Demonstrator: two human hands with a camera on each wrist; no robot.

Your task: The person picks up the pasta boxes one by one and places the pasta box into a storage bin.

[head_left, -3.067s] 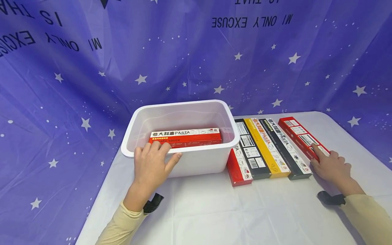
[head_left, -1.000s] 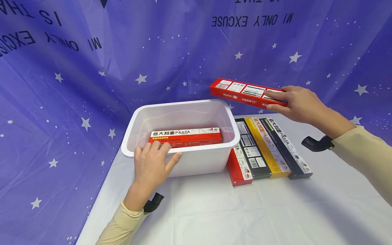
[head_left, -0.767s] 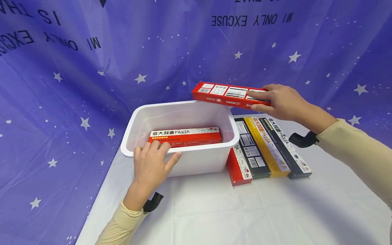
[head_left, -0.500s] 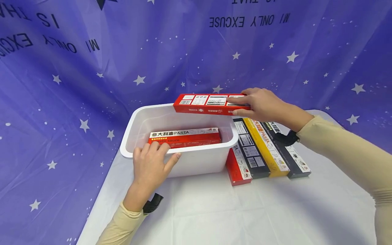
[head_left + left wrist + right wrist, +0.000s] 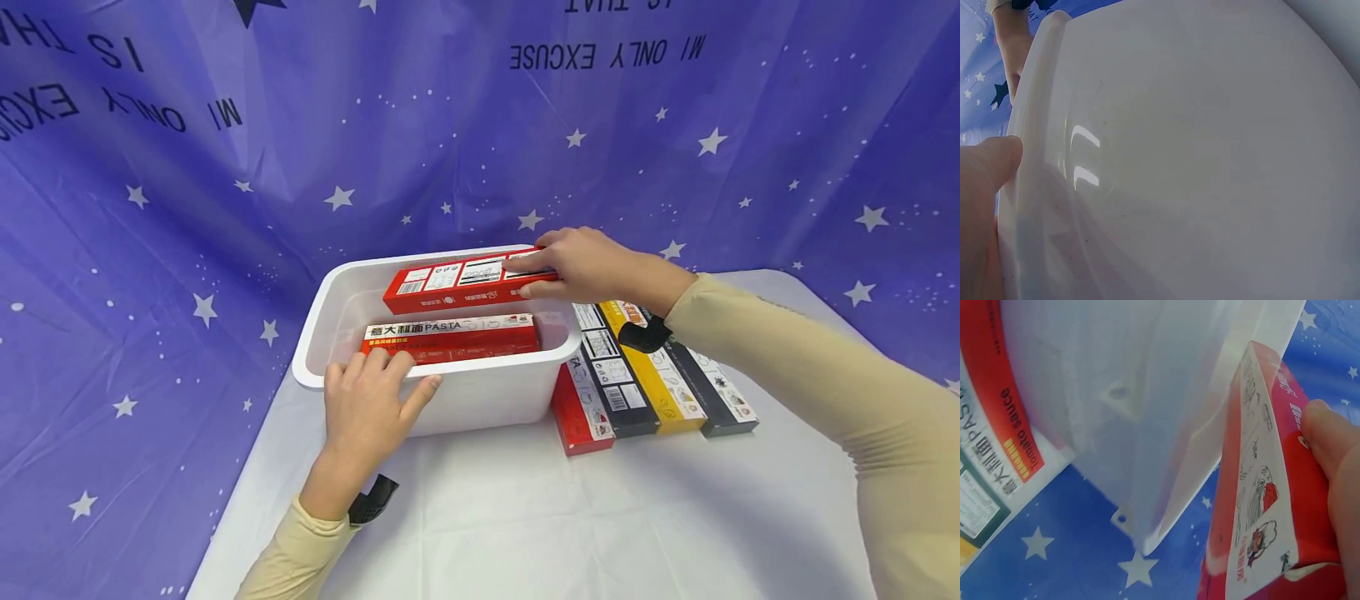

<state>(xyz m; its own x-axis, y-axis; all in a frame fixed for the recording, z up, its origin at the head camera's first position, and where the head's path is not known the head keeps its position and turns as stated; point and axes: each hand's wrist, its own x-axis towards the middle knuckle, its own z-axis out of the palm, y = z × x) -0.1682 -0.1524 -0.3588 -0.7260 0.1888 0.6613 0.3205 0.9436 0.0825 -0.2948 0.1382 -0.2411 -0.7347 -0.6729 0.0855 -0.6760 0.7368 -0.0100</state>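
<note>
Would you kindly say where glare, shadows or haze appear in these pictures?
Left wrist: two glare patches on the white plastic bin; head: soft shadow on the tablecloth below the right sleeve; right wrist: hazy, yet "Tomato sauce" legible on one pasta box.

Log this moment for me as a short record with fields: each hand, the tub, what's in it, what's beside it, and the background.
Left hand: left hand grips the near rim of the tub
Right hand: right hand holds the upper red box by one end, over the tub's opening
Tub: white tub, on the white table
In tub: lower red box; anything beneath is hidden
Beside tub, left to right: short-looking red box, black box, yellow box, far black box
Background: purple star-printed curtain
</note>
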